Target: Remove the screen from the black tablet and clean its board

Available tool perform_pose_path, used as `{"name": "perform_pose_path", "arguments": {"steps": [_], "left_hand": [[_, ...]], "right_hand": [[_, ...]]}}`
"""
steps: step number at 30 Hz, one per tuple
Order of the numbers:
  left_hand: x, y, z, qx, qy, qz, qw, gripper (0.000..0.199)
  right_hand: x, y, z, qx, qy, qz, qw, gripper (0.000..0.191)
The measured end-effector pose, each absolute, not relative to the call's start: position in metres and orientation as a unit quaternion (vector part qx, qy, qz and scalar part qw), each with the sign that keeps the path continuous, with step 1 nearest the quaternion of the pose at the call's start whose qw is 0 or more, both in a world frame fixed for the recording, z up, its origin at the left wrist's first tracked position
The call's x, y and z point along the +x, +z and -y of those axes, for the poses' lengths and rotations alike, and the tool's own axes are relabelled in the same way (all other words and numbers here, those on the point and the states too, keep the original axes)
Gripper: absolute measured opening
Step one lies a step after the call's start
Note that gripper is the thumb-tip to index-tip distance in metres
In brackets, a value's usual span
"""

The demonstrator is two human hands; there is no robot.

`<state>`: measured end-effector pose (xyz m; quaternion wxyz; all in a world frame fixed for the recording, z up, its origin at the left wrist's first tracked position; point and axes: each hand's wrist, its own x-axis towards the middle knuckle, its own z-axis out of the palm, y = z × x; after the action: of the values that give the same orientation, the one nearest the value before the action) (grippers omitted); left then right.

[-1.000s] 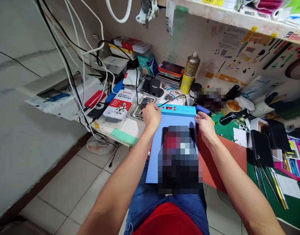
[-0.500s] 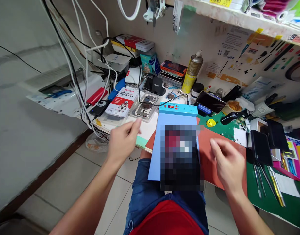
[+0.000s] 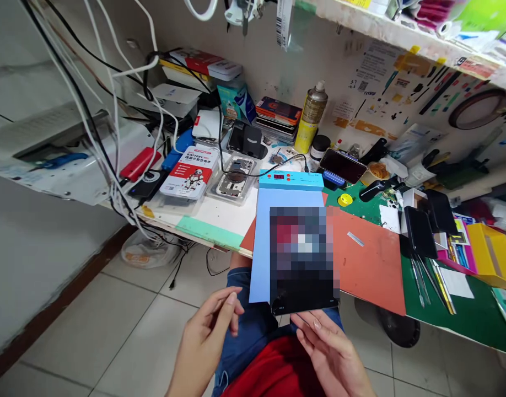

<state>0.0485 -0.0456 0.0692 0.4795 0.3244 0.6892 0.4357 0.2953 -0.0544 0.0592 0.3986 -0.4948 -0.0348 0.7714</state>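
A black tablet-like slab (image 3: 306, 296) lies on the blue heating pad (image 3: 260, 248), overhanging the bench's front edge; most of its face is pixelated. My right hand (image 3: 325, 339) is palm up with fingers extended at the slab's lower edge; whether the fingertips touch its underside I cannot tell. To the left, my left hand (image 3: 211, 325) hovers above the lap, apart from the slab. Its fingers are loosely bent, the thumb is separate, and nothing shows in it. A small silver strip (image 3: 355, 238) rests on the red-orange mat (image 3: 371, 273).
A lit display sits on the pad's control bar (image 3: 291, 180). Behind stand an opened phone in a clear tray (image 3: 236, 177), a battery box (image 3: 190, 172) and a yellow spray can (image 3: 310, 118). Tweezers (image 3: 432, 275) lie at right; cables (image 3: 112, 110) hang at left.
Both hands have moved down toward the lap; my right hand has come left to the slab's lower edge and turned palm up. The silver strip is now uncovered. The view has shifted right.
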Motion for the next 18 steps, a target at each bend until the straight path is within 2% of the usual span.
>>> {"name": "perform_pose_path", "arguments": {"steps": [8,12,18], "left_hand": [[0.080,0.056,0.067,0.238,0.404,-0.670,0.575,0.066],[0.083,0.050,0.077,0.283,0.392,-0.676,0.557,0.053],[0.061,0.063,0.053,0.392,0.394,-0.684,0.473,0.038]], "right_hand": [[0.285,0.075,0.054,-0.494,0.766,0.032,0.411,0.046],[0.284,0.081,0.054,-0.508,0.750,0.056,0.419,0.041],[0.288,0.088,0.052,-0.547,0.672,0.104,0.489,0.030]]}}
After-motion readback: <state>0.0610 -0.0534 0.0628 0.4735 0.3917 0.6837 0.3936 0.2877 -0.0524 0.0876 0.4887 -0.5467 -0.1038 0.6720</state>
